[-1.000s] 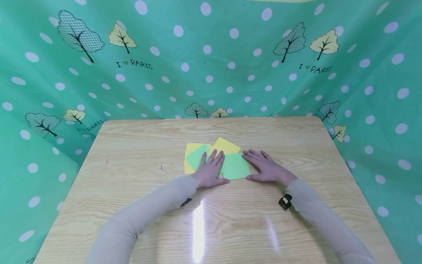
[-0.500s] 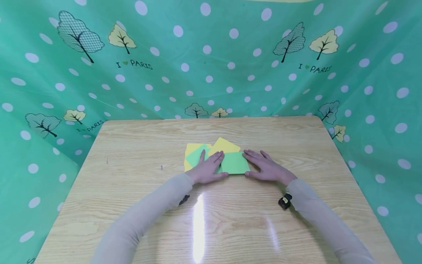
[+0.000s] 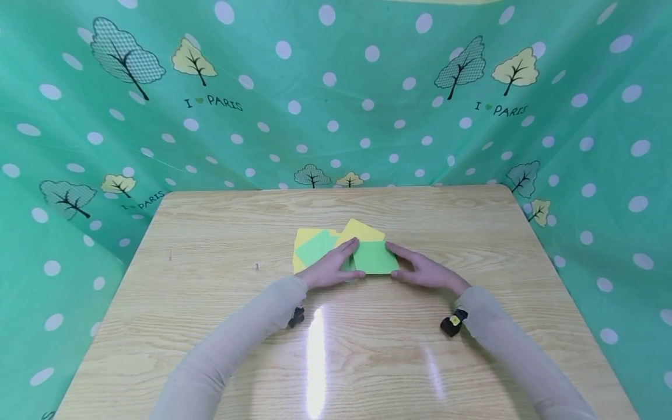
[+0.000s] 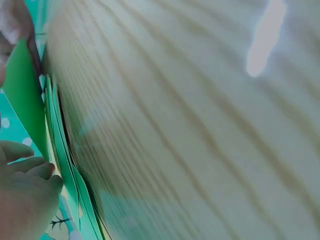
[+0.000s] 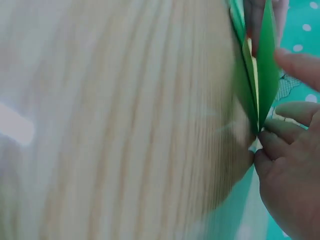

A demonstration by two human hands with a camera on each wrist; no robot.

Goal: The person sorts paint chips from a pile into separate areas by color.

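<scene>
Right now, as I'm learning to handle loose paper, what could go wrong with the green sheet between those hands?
The tilted green sheet could slip, since the left hand and right hand seem to touch it only near its side edges. Moving it might also nudge the yellow sheet behind, which it partly overlaps.
</scene>
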